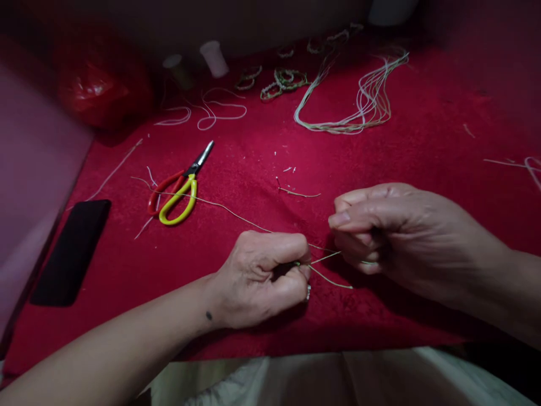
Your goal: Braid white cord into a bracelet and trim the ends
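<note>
My left hand (pixel 266 279) is closed in a pinch around green cord (pixel 324 258), and a bit of white beading or braid (pixel 308 291) pokes out below its fingertips. To its right, my right hand (pixel 376 225) is closed too, with one strand of the cord running into its curled fingers. Another short green end hangs free between the hands. A long thin strand (pixel 236 215) trails from behind my left hand leftward across the scissors (pixel 186 194), which have one red and one yellow handle. What lies inside each fist is mostly hidden.
On the red cloth (pixel 253 158) lie a black phone (pixel 71 254), cord scraps (pixel 299 193) and a bundle of pale cords (pixel 338 127). Braided loops (pixel 283 83), a white spool (pixel 214 59) and a red plastic bag (pixel 103 84) stand farther back.
</note>
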